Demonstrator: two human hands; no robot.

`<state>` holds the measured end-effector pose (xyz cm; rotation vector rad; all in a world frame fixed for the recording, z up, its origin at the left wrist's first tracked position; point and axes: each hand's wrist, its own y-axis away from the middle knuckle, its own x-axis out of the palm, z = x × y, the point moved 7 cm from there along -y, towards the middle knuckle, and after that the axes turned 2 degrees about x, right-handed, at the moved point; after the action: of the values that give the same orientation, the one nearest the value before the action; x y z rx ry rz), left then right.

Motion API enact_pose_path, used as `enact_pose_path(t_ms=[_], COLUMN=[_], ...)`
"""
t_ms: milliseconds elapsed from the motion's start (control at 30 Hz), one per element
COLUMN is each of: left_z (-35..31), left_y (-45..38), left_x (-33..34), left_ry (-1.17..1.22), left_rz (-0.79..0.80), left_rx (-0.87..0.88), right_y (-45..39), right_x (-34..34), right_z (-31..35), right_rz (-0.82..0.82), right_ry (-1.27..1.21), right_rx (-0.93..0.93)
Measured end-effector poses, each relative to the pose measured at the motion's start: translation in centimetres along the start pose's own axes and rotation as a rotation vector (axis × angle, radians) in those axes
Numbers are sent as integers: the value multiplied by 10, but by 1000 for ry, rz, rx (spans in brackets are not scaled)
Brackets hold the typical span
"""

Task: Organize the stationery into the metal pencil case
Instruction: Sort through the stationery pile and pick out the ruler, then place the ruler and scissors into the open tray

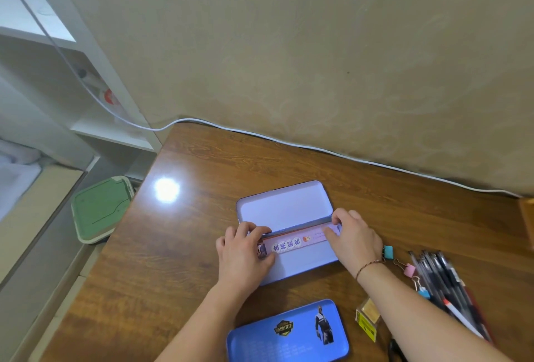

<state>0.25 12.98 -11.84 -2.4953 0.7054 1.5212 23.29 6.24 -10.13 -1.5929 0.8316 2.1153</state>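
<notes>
A glossy brown wooden table [202, 246] stands against the wall. On it lie an open metal pencil case [284, 211], a blue tin tray [289, 332], binder clips [407, 269], pens [445, 277], a small yellow box [367, 319] and a white cable [318, 149] along the back edge.

Soft, even indoor light fills the scene, moderately bright with a warm yellowish cast on the beige wall [318, 43]. An unseen overhead lamp leaves one round white glare spot [166, 189] on the glossy brown wooden desk [202, 165], left of centre, blown out to pure white. Shadows are faint and short, mostly a thin dark line under the white cable [346, 157] along the desk's far edge. Wide-angle distortion bends the white shelving [95, 130] at far left. Detail is soft overall, with printed text smeared and edges slightly blurred.
</notes>
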Motion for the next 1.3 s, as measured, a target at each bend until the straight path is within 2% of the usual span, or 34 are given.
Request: enact_pose_path(t_ms=[167,267,433,600,667,733,833,933,1067,1167,1300], left_z=[0,-1,-7,-16,-18,-22,-31,-40,-50,-53,-53], left_y=[3,2,3,4,5,5,7,12,24,29,32], left_x=[1,-1,-1,3,4,7,11,16,25,31,30], left_ry=[-19,-26,2,-7,-6,-1,-12,-6,-81,-132,-202], left_rz=[2,-7,-52,-59,-63,-60,-48,-46,-5,41,84], left_rx=[47,38,22,50,65,99,183,227,268,286,293], right_y=[3,8,9,18,29,48,87,120,145,145,142], right_x=[3,7,5,-3,-19,-34,-38,-25,6,19,16], right_z=[-7,-6,-12,-30,-51,-88,-151,-177,-150,-138,-133], right_rz=[37,112,62,91,-45,-209,-287,-194,-33,42,53], right_ry=[-129,-84,-35,-96,-185,-265,-276,-155,89,134,121], right_rx=[-60,-149,-96,-154,-92,77,337,371,170,204,270])
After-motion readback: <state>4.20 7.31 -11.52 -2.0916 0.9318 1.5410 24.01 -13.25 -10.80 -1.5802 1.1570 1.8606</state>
